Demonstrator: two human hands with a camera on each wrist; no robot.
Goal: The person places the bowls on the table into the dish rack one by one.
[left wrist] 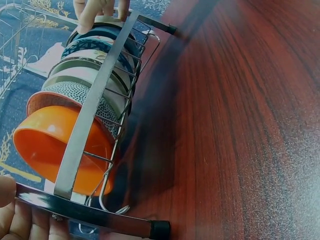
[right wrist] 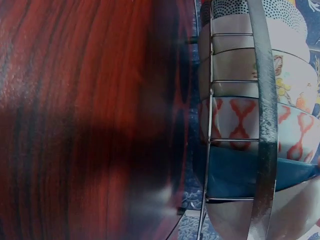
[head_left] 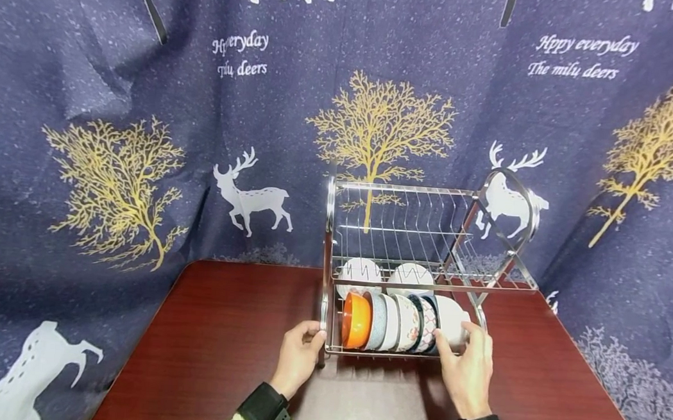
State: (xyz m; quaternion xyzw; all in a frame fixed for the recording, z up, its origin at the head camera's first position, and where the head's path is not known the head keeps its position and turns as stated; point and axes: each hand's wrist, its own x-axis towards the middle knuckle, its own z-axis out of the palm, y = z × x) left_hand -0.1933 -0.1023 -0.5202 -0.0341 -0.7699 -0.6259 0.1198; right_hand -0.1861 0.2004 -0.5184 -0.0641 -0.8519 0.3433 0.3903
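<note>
A two-tier metal dish rack (head_left: 401, 284) stands on the table. My left hand (head_left: 300, 357) grips its left front upright, thumb on one side and fingers on the other in the left wrist view. My right hand (head_left: 470, 375) holds the white bowl (head_left: 450, 313) at the right end of the lower tier, thumb and fingers spread across it. Leftward from it, bowls stand on edge in a row: a red-patterned bowl (right wrist: 240, 117), a flowered bowl (head_left: 407, 323), a speckled bowl (head_left: 376, 322) and an orange bowl (left wrist: 60, 135). In the right wrist view my right hand is mostly hidden.
Behind the row, two white dishes, one at left (head_left: 362, 270) and one at right (head_left: 412, 275), stand on the lower tier. The upper tier is bare wire. A reddish-brown table (head_left: 231, 319) extends to both sides, with a blue deer-print curtain (head_left: 272, 122) behind it.
</note>
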